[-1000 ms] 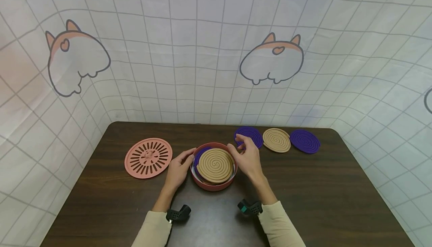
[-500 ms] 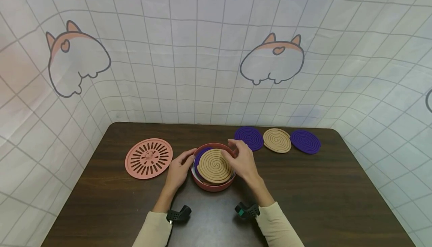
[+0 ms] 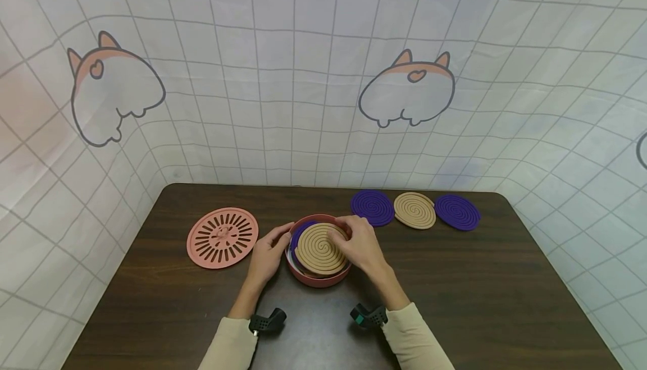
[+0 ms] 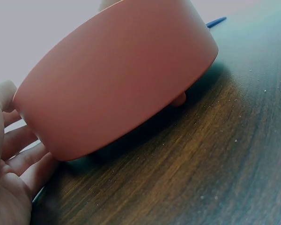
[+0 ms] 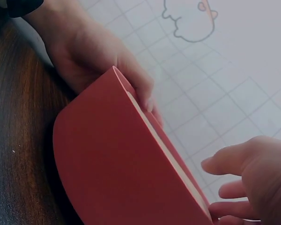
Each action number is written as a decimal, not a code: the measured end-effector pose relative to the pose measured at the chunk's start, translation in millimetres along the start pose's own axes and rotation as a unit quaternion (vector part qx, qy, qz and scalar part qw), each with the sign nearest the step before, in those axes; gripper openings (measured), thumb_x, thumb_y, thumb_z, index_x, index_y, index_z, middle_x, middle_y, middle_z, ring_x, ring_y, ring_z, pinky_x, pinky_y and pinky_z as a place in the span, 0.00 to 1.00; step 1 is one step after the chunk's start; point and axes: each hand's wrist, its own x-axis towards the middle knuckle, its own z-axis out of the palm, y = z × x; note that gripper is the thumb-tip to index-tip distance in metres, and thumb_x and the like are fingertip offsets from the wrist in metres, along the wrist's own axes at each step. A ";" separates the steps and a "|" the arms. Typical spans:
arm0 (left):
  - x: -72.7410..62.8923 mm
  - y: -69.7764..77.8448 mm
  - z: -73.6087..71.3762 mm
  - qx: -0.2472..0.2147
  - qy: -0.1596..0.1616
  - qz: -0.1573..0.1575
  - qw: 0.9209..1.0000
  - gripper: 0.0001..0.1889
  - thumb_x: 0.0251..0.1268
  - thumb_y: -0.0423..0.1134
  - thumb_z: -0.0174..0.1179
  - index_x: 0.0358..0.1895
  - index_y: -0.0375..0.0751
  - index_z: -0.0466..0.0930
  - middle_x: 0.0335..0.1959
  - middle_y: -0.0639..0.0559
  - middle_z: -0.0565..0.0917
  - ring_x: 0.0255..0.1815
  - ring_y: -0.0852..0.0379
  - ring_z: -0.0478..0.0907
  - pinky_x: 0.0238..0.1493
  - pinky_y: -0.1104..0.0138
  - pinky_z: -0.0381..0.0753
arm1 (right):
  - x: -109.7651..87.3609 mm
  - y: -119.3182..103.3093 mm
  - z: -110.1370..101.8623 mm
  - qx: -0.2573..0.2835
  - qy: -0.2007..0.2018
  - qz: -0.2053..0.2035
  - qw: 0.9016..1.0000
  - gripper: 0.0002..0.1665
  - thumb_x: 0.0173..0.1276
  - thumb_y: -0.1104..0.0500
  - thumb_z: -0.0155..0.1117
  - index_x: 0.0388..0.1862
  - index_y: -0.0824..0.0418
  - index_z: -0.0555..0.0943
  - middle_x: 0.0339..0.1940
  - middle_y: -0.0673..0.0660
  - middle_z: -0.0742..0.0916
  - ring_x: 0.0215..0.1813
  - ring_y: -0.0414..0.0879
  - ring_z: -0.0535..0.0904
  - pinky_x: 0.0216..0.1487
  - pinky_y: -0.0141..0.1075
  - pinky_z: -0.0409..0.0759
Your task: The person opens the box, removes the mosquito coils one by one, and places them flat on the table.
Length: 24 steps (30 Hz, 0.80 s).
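A tan mosquito coil (image 3: 318, 251) lies uppermost in a round red tin (image 3: 318, 283), over a purple coil (image 3: 297, 239) whose edge shows at the left. My left hand (image 3: 266, 257) grips the tin's left side, thumb at the rim; its fingers (image 4: 25, 154) lie against the outer wall in the left wrist view. My right hand (image 3: 365, 246) hovers at the tin's right rim, thumb over the tan coil. In the right wrist view its thumb (image 5: 225, 159) stands apart from the tin (image 5: 107, 154), and whether its fingertips touch a coil is hidden.
A pink slotted lid (image 3: 222, 241) lies on the dark wooden table (image 3: 167, 308), left of the tin. Along the back right lie a purple coil (image 3: 372, 207), a tan coil (image 3: 414, 210) and another purple coil (image 3: 457, 211). A printed curtain (image 3: 283, 106) surrounds the table.
My right hand has moved left and slightly down from the tin's right edge, so its thumb is now over the tan coil. The left hand and the tin have stayed in place.
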 end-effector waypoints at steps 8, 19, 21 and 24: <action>0.3 -0.2 -0.7 -0.015 -0.004 -0.002 1.000 0.16 0.74 0.50 0.57 0.61 0.59 0.82 0.59 0.54 0.85 0.62 0.54 0.80 0.64 0.53 0.77 | -1.2 -4.4 -1.3 -0.045 -0.046 0.011 0.998 0.28 0.64 0.47 0.70 0.57 0.62 0.84 0.54 0.59 0.89 0.48 0.53 0.76 0.55 0.47 0.74; 2.3 -2.3 0.1 -0.016 0.001 -0.014 1.000 0.16 0.74 0.49 0.58 0.61 0.58 0.83 0.60 0.53 0.84 0.64 0.53 0.79 0.65 0.51 0.76 | -1.0 -7.7 -3.8 -0.048 -0.066 0.005 0.997 0.27 0.64 0.50 0.72 0.58 0.62 0.84 0.54 0.60 0.88 0.54 0.55 0.78 0.59 0.49 0.73; 2.0 -1.8 0.4 -0.019 0.000 -0.014 1.000 0.17 0.74 0.49 0.58 0.61 0.57 0.82 0.61 0.52 0.84 0.65 0.53 0.79 0.66 0.51 0.75 | -1.1 -7.4 -6.0 -0.040 -0.065 0.003 0.997 0.25 0.64 0.51 0.72 0.57 0.62 0.84 0.53 0.60 0.88 0.55 0.55 0.79 0.60 0.50 0.74; 1.8 -1.4 0.4 -0.018 -0.002 -0.013 1.000 0.16 0.74 0.50 0.58 0.61 0.58 0.82 0.60 0.53 0.84 0.64 0.53 0.79 0.65 0.51 0.76 | -0.9 -6.6 -9.2 -0.029 -0.064 -0.002 0.998 0.22 0.64 0.54 0.72 0.56 0.61 0.85 0.51 0.59 0.88 0.54 0.54 0.80 0.59 0.50 0.76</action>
